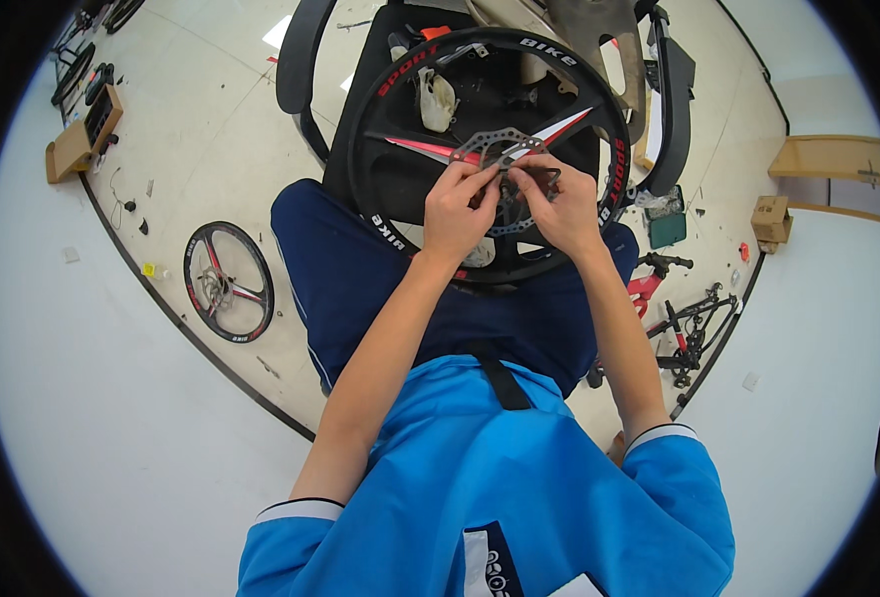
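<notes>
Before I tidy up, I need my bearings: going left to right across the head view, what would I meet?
Open cardboard box, floor wheel, wheel being worked on, green box, small carton.

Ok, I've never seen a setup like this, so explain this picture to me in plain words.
There is no machine here, just a person's two bare hands. The single picture comes from a wide fisheye camera on the person's head, looking down, which is why straight edges bend near the rim.

A black bicycle wheel lies over the dark-blue trousers and the black chair in front. The left hand and right hand meet at its middle, by the perforated metal disc. Whether the fingers pinch a small part is too fine to tell.

On the pale floor, a similar wheel lies at left and a green box at right.
</notes>
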The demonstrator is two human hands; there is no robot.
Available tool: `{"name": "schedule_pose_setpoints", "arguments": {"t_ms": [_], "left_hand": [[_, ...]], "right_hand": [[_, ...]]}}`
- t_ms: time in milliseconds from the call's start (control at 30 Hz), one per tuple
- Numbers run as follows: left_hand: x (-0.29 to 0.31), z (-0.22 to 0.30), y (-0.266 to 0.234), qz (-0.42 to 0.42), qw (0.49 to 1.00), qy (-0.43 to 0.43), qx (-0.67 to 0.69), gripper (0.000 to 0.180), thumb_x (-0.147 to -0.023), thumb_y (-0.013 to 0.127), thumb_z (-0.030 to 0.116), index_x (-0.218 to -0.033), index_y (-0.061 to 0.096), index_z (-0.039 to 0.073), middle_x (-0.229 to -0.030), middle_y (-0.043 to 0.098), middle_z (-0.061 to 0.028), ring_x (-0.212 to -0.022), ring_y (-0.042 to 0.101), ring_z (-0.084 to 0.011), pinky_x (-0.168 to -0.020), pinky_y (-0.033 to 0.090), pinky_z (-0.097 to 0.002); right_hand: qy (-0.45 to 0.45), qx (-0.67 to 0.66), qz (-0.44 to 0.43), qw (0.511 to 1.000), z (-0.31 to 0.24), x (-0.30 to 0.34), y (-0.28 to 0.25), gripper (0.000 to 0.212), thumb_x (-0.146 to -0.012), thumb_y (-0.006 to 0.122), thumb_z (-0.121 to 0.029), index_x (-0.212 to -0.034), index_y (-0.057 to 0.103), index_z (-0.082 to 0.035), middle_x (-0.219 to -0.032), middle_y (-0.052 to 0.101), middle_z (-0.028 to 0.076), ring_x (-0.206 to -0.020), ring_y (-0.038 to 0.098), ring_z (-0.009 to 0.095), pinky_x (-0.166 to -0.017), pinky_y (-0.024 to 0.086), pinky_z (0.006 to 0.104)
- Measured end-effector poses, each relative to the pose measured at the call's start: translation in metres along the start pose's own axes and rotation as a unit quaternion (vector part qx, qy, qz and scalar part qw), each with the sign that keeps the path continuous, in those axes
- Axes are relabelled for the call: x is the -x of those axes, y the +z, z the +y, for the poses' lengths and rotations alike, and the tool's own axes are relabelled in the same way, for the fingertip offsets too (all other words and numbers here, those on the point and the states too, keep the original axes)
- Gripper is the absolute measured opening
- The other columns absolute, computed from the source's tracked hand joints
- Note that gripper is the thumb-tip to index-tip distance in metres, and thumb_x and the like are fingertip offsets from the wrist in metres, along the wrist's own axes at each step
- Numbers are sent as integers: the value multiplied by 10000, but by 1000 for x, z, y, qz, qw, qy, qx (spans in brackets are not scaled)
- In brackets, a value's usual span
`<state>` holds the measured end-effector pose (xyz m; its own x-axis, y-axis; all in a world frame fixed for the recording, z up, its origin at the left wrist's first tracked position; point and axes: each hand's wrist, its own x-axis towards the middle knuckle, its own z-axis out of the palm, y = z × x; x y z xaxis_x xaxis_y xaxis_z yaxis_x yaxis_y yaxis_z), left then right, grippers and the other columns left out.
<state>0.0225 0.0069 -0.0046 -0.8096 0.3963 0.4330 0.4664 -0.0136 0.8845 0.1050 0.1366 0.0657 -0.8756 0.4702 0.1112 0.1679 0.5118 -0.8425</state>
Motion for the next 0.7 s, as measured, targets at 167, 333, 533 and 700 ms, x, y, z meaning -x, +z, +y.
{"name": "schedule_pose_setpoints", "arguments": {"t_ms": [167, 333, 533, 700], "left_hand": [[0, -5, 1, 1, 998, 44, -34, 202, -841, 783, -21, -1043, 785, 0, -849, 659, -72, -624, 646, -165, -560, 510, -280], [4, -7, 0, -23, 998, 50, -31, 251, -819, 771, -25, -1069, 769, -1, -919, 655, -94, -742, 676, -243, -636, 553, -333], [4, -9, 0, -23, 997, 56, -39, 310, -816, 761, -67, -1114, 776, 13, -934, 673, -91, -724, 690, -210, -632, 544, -303], [1, -11, 0, -14, 996, 74, -51, 275, -838, 757, -44, -1105, 779, 19, -909, 676, -92, -708, 675, -214, -625, 541, -312]], "right_hand": [[-45, 27, 18, 998, 3, 2, 3, 124, -916, 747, -51, -1028, 738, 3, -814, 729, 134, -622, 676, 200, -591, 528, 289], [-154, 89, 13, 984, -2, 5, 5, 141, -914, 745, -42, -1045, 714, 0, -894, 735, 149, -717, 715, 275, -631, 553, 333], [-122, 117, -21, 985, -2, 7, 4, 138, -914, 764, -44, -1008, 689, 25, -880, 736, 151, -741, 730, 258, -651, 563, 316], [-89, 77, 11, 993, -1, 8, 8, 124, -924, 773, -64, -957, 687, 20, -792, 711, 131, -663, 680, 204, -620, 531, 298]]}}
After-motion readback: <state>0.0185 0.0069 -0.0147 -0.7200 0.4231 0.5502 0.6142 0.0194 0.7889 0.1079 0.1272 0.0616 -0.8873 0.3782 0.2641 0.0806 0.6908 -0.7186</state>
